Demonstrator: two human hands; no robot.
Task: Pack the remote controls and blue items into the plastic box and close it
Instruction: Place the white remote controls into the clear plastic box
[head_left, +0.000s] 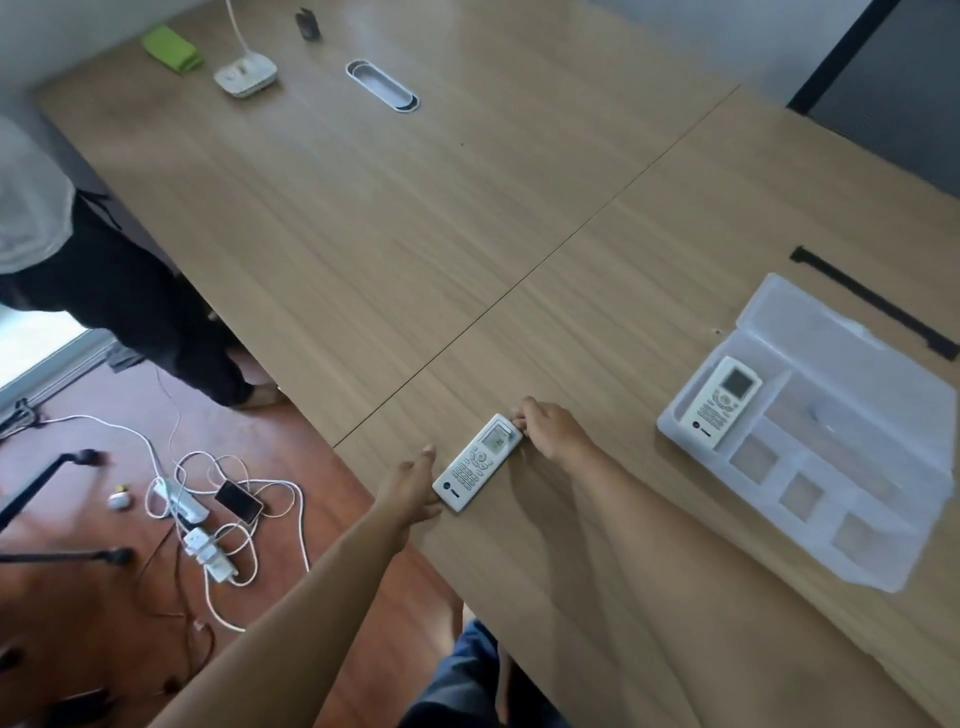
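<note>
A white remote control (477, 462) lies flat on the wooden table near its front edge. My left hand (410, 491) touches the remote's near, lower end with fingers spread. My right hand (551, 428) pinches its far, upper corner by the screen. To the right stands the clear plastic box (810, 457), divided into compartments, its lid (831, 332) folded back open. A second white remote (723, 401) rests in the box's left long compartment. No blue items show in view.
A black strip (872, 301) lies beyond the box. At the far end are a green cloth (171, 48), a white lamp base (245, 75), a small black object (307, 24) and a cable slot (382, 85). A person's legs (130, 306) stand left; cables and power strips (208, 519) cover the floor.
</note>
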